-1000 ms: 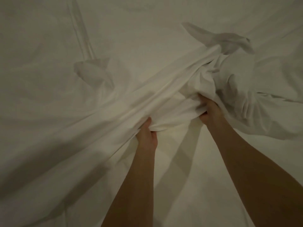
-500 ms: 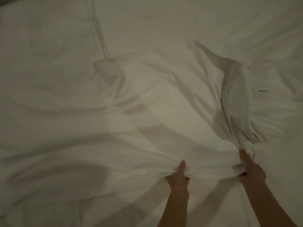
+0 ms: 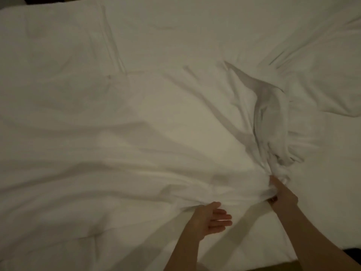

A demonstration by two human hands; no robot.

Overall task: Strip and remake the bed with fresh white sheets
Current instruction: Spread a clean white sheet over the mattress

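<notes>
- The sheet point(image 3: 156, 133) is lying rumpled across the bed point(image 3: 322, 192)
- Right hand point(image 3: 283, 194) is pinching its bunched edge; left hand point(image 3: 211, 218) is lying spread, palm up, holding nothing
- Soft, light cloth is probably best gripped along the near edge

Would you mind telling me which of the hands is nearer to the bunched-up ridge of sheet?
Right. The right hand grips the sheet at the foot of the bunched-up ridge. The left hand lies open, off to the ridge's left and nearer the bed's edge.
</notes>
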